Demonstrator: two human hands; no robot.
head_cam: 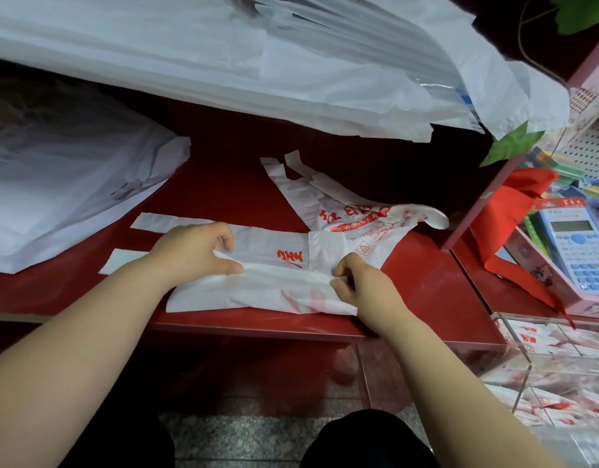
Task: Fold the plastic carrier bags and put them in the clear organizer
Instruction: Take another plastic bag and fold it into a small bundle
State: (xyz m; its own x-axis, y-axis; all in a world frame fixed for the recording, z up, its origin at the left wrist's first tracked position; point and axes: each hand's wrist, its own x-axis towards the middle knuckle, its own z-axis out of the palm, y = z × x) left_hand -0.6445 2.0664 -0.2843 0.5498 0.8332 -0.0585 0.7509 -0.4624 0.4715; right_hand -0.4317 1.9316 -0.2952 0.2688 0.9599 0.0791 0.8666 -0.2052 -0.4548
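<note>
Head view: our left forearm covers the near left corner of the carrier bag (pixel 267 288) being folded, and our left hand (pixel 196 251) hides the place where its two handle strips join the body. The red printing on it is partly tucked under the fold, so we cannot read it. The clear organizer (pixel 524 369) sits at 4 o'clock and is cut off by the right and bottom edges; folded bags show through its walls only as a blur of white and red.

The bag lies flat on the red counter (pixel 223 184) just below the middle of the frame, handles pointing to 9 o'clock, its near long side doubled over. Our left hand is at its 9 o'clock end, thumb and curled fingers pinching a raised ridge of plastic. Our right hand (pixel 362 285) is at the 3 o'clock end, fingers curled and nipping the folded edge; the fingertips are tucked from sight.

A second bag (pixel 342 211) lies unfolded at 1 o'clock of the right hand, touching the first. White bag stacks (pixel 223 62) fill 12 o'clock, and a calculator (pixel 575 251) sits at 3 o'clock
</note>
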